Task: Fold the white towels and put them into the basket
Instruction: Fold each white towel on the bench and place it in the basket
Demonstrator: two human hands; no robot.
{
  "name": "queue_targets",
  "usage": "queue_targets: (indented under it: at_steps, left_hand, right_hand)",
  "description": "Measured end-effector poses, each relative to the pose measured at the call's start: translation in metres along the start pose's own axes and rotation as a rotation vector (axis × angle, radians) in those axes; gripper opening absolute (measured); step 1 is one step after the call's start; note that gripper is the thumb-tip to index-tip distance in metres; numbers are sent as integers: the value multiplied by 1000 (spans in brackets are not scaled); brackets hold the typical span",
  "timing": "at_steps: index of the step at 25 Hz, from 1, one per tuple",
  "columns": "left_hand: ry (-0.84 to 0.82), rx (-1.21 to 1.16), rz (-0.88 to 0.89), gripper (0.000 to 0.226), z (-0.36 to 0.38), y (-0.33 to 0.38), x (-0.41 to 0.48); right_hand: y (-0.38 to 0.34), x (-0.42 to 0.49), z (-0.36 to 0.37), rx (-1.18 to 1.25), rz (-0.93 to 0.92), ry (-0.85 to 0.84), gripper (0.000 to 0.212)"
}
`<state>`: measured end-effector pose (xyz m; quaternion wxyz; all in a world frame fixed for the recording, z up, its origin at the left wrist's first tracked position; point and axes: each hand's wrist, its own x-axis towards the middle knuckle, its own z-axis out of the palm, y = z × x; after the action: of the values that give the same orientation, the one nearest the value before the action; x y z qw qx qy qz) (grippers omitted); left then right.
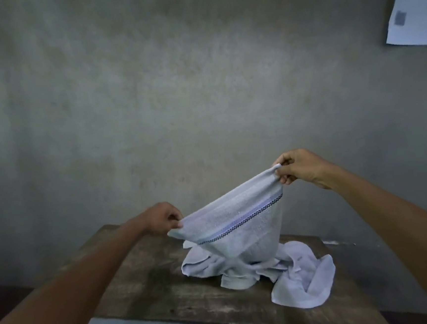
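Fingers of left hand (164,219) and right hand (296,167) pinch towel (241,221) corners; lower end drags heap (289,271), likely snagging another off table (146,291).

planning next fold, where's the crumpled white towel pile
Head view: crumpled white towel pile lies right of centre on the wooden table, under the held towel.
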<state>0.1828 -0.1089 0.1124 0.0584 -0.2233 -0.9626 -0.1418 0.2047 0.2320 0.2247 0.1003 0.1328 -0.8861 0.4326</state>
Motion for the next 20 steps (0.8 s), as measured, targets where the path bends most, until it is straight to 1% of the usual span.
queue_targets:
  at_steps: [3,5,7,9,10,12,13,14,15,17,19,20]
  left_hand:
    - [135,170,-109,22,-57,-1,5]
    - [284,281,-188,23,-94,-1,6]
    - [451,308,-222,21,-132,0,7]
    - [573,276,-210,21,-172,4,2]
    - [597,293,-204,21,-192,6,-3]
    - [558,399,-233,23,-225,8,-13]
    - [528,449,-252,22,-235,7,-18]
    - [521,466,-260,22,-242,5,-22]
    - [553,461,-254,22,-246,3,-25]
    - [700,419,-204,22,-250,-1,-30]
    - [821,307,-154,18,-250,-3,-33]
    - [848,205,-133,15,-248,-1,-35]
  right_hand:
    - [-17,17,-10,55,-54,99,16]
    - [-36,32,-16,158,-118,158,16]
    - [-55,47,-24,248,-171,220,17]
    - [-73,58,-30,307,-205,251,18]
    - [-81,62,-33,323,-210,241,17]
    - [-96,65,-34,291,-200,161,16]
    - [-100,65,-34,264,-203,153,16]
    - [-104,66,-34,243,-223,191,16]
    - [-106,67,-33,225,-250,247,17]
    - [-108,65,-28,180,-282,300,19]
    - [-108,63,-24,170,-303,353,21]
    - [-109,63,-25,184,-322,421,23]
